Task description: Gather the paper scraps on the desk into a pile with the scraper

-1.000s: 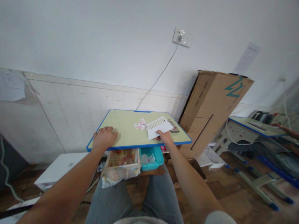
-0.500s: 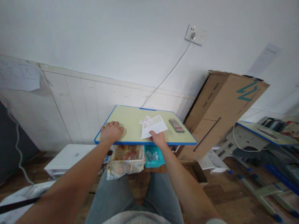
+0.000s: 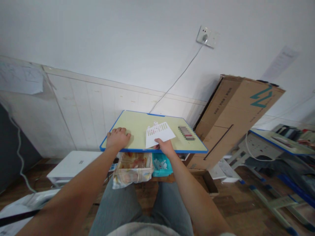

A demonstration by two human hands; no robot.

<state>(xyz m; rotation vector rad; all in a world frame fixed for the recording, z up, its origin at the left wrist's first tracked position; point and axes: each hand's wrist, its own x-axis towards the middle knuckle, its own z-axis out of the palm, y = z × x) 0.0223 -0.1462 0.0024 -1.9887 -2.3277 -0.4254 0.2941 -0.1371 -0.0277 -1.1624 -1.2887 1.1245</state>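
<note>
My right hand (image 3: 165,146) pinches the near edge of a white card (image 3: 162,135), thumb on top. Rows of small slots run across the card's far part. Just behind the card, little white and pinkish scraps (image 3: 155,124) lie on the desk, partly hidden by it. My left hand (image 3: 118,137) rests on the left side of the pale yellow, blue-edged desk (image 3: 137,123), fingers lying on the surface and holding nothing. To the right of the card lies a pixelated object (image 3: 186,132) whose kind I cannot make out.
Below the desk front hang a cloth-lined basket (image 3: 134,175) and a turquoise basket (image 3: 162,172) with white pieces inside. A tall cardboard box (image 3: 241,111) leans at the right. A white cabinet (image 3: 71,167) stands left. A cord (image 3: 177,78) runs down from the wall socket (image 3: 206,36).
My right hand has shifted the card slightly left and tilted it, and it now covers more of the scraps. My left hand has stayed in place.
</note>
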